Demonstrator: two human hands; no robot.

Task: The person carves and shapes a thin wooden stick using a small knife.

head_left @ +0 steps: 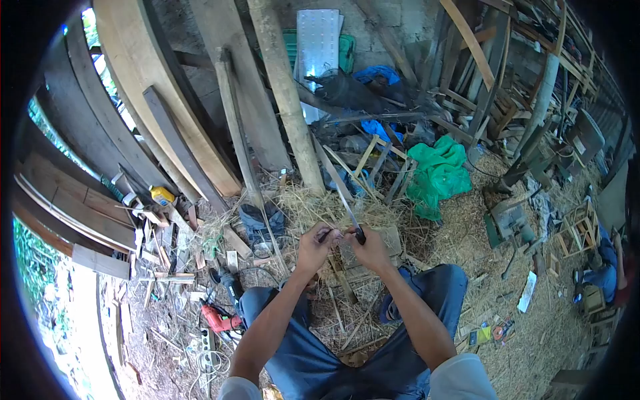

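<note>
Both of my hands are close together above my knees. My right hand [368, 247] is closed round the dark handle of a long knife [347, 205], whose narrow pale blade points up and away from me. My left hand [315, 248] is closed, fingers pinched near the knife handle. Something small and dark shows at its fingertips, too small to name. Below the hands, a narrow wooden strip [342, 280] lies among straw and shavings, near a flat wooden block [381, 248].
A red power drill [220, 319] and a dark angle grinder [230, 283] lie left of my leg. Tall planks [167, 100] and a pole [287, 93] lean ahead. A green plastic sack [437, 175] sits ahead right. Another person [603, 267] is at the far right.
</note>
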